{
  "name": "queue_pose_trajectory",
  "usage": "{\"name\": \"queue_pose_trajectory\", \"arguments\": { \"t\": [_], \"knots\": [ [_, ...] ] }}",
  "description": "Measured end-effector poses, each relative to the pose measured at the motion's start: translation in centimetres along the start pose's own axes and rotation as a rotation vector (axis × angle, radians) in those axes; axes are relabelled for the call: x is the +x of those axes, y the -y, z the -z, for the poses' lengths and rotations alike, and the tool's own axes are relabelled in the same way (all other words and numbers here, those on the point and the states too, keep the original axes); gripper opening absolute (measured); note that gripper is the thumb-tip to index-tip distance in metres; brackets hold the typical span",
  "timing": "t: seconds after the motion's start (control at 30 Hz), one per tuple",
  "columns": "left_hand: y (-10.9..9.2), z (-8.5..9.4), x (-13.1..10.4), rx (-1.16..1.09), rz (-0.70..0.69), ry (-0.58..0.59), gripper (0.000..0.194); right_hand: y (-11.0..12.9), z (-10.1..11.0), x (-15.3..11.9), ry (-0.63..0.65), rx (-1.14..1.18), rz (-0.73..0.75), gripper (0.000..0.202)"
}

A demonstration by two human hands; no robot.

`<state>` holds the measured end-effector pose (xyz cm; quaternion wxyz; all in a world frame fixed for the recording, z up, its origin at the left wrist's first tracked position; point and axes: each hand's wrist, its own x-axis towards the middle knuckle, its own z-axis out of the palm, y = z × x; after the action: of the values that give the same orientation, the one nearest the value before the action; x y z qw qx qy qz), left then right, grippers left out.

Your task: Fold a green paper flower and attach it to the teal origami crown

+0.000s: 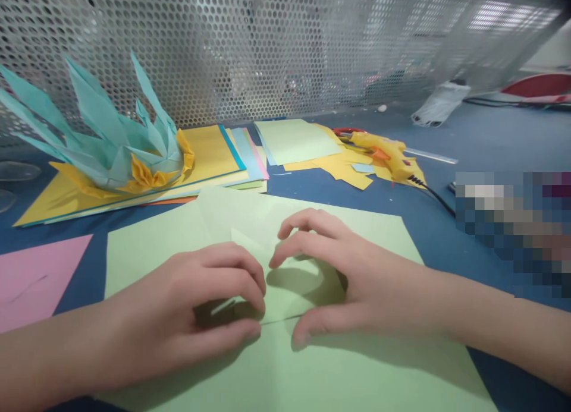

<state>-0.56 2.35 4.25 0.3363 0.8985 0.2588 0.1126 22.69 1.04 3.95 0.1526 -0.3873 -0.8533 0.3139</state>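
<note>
Green sheet [276, 364]: smooth, matt paper. Origami [118, 162]: matt, creased paper. Panel [232, 55]: shiny, perforated metal. Glue gun [373, 143]: plastic.

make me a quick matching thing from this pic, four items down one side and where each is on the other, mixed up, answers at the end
1. left hand
2. yellow glue gun
3. pink sheet
4. teal paper model

A. standing on stacked coloured sheets
B. over the pale green paper
C. cut off by the picture's left edge, flat on the blue table
D. lying on yellow scraps

Pairs: 1-B, 2-D, 3-C, 4-A
</note>
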Motion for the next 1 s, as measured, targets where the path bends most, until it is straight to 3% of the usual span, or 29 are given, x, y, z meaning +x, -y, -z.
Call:
{"name": "queue_pose_trajectory", "arguments": {
  "t": [0.17, 0.37, 0.47, 0.57, 0.73, 0.87, 1.0],
  "knots": [
    [0.3, -0.7, -0.5, 0.004, -0.065, -0.107, 0.02, -0.6, -0.4, 0.2, -0.049, -0.06, 0.275, 0.014],
    [0.6, -0.9, -0.5, 0.043, -0.12, -0.244, 0.018, -0.7, -0.8, 0.1, -0.21, -0.284, 0.441, 0.016],
    [0.2, -0.8, -0.5, -0.043, -0.035, -0.356, 0.018, -0.2, -0.7, 0.1, -0.34, -0.196, 0.373, 0.013],
    [-0.3, -0.6, -0.5, -0.177, 0.05, -0.447, 0.018, 0.4, -0.5, -0.1, -0.337, 0.004, 0.266, 0.014],
    [-0.1, -0.3, -1.0, -0.307, 0.075, -0.445, 0.014, 1.3, -0.4, -0.6, -0.335, 0.217, 0.103, 0.014],
    [0.0, -0.1, -1.4, -0.311, 0.067, -0.431, 0.046, 1.7, -0.4, -0.7, -0.322, 0.375, -0.025, 0.015],
    [-0.9, -0.2, -1.0, -0.233, 0.085, -0.482, 0.023, 1.9, -0.6, -0.6, -0.295, 0.451, -0.058, 0.016]
  ]
}}
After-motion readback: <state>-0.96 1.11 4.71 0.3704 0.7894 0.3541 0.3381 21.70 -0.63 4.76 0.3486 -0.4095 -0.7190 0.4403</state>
